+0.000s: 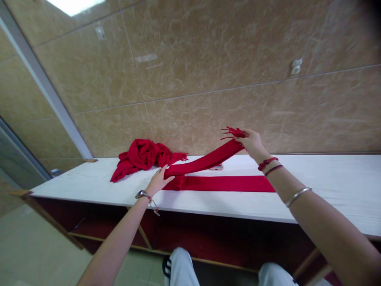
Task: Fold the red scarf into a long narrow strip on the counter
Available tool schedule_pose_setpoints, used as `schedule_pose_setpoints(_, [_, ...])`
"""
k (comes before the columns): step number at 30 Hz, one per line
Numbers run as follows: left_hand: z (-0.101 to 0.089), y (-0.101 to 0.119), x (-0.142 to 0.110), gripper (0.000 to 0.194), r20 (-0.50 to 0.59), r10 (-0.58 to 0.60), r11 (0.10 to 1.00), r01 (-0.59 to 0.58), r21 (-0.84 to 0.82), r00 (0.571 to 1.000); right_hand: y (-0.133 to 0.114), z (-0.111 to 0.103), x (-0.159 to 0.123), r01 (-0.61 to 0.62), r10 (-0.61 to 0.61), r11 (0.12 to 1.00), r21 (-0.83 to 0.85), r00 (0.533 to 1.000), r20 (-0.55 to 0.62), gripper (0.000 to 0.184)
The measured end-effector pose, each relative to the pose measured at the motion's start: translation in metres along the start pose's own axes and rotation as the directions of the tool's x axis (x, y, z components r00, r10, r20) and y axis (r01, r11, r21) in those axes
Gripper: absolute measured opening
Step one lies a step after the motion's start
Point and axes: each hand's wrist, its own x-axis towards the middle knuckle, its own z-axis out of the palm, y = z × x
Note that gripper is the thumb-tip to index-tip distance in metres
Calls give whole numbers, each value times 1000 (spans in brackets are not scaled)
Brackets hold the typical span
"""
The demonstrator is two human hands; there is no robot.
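Observation:
A long red scarf (pixel 226 183) lies in a narrow strip along the white counter top, doubled back on itself at its left end. My left hand (pixel 157 182) grips that folded end, thumb on the near side and most fingertips hidden behind the cloth. My right hand (pixel 253 143) pinches the fringed end and holds it up off the counter, so the upper layer slants from left to right above the flat strip. The strip's right end is hidden behind my right forearm. Tassels hang loose to the left of my right fingers.
A second red fringed cloth (pixel 143 155) lies crumpled at the back left of the white counter (pixel 321 182). A phone-like flat object (pixel 217 167) shows partly behind the raised scarf. Tiled wall (pixel 190 59) rises directly behind; open dark-red shelves (pixel 208 234) are below, close to my knees.

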Motion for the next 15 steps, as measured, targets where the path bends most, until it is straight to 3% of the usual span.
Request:
schedule_pose_setpoints(2, [0, 2, 1, 54, 36, 72, 997, -71, -15, 997, 15, -23, -14, -73, 77, 979, -188, 997, 14, 28])
schedule_pose_setpoints(6, [-1, 18, 9, 50, 45, 208, 978, -209, 6, 977, 44, -57, -47, -174, 190, 837, -519, 981, -22, 10])
schedule_pose_setpoints(11, [1, 65, 26, 51, 76, 383, 917, -389, 85, 921, 58, -76, -73, -139, 169, 811, -568, 986, 0, 15])
schedule_pose_setpoints(15, [12, 99, 31, 60, 169, 380, 889, -409, 203, 909, 68, -80, -89, -93, 133, 828, -553, 991, 33, 29])
